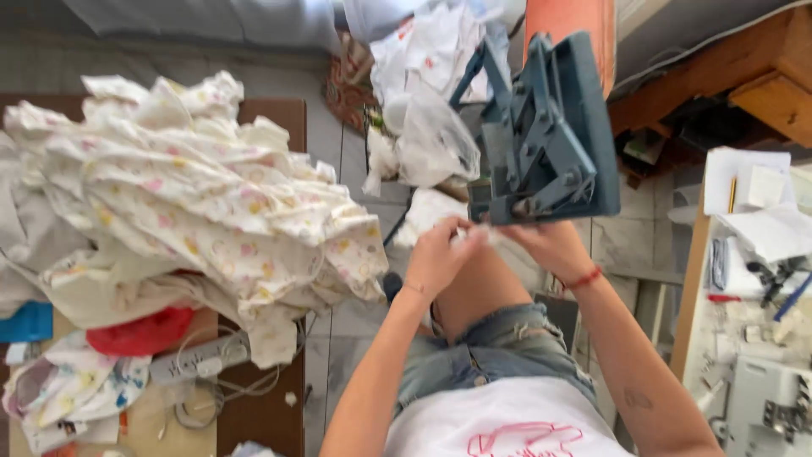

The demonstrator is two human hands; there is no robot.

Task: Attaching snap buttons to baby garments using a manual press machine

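Note:
A blue-grey metal press machine (545,127) stands in front of me, above my knees. My left hand (440,254) and my right hand (550,244) meet just under its lower edge. Both pinch a small piece of white fabric (472,234) between the fingers. A red string bracelet circles my right wrist. The part of the fabric under the machine is hidden.
A big pile of white printed garments (186,195) lies on a brown table (271,110) at the left, with a red item (139,332) and a power strip (199,360) below it. Plastic bags of white cloth (427,101) sit behind. A white bench with tools (753,254) stands at the right.

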